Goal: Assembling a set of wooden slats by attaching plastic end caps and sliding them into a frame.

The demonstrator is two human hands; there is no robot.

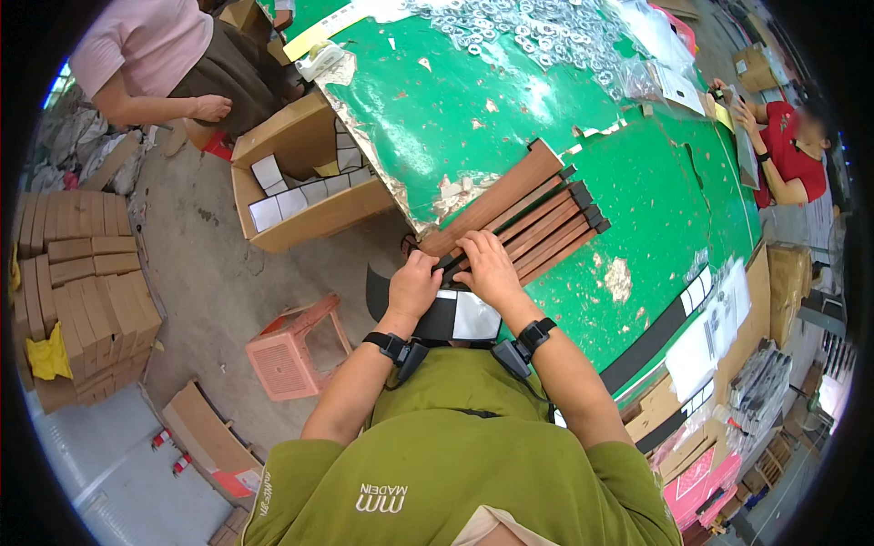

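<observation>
Several reddish-brown wooden slats (541,228) with black end caps lie side by side on the green table, their near ends at my hands. My left hand (414,287) is closed by the near end of the outermost slat; what its fingers hold, if anything, is hidden. Bent over the near ends of the slats, my right hand (489,266) grips them, with its fingertips partly hidden. A black strip with white panels (441,318) lies below both hands, against my front.
Small metal rings (537,32) are heaped at the table's (437,109) far side. An open carton (314,218) stands left, near a pink plastic stool (287,359). Stacked cartons (86,300) are farther left. People stand at far left and right. Another black strip (642,350) lies right.
</observation>
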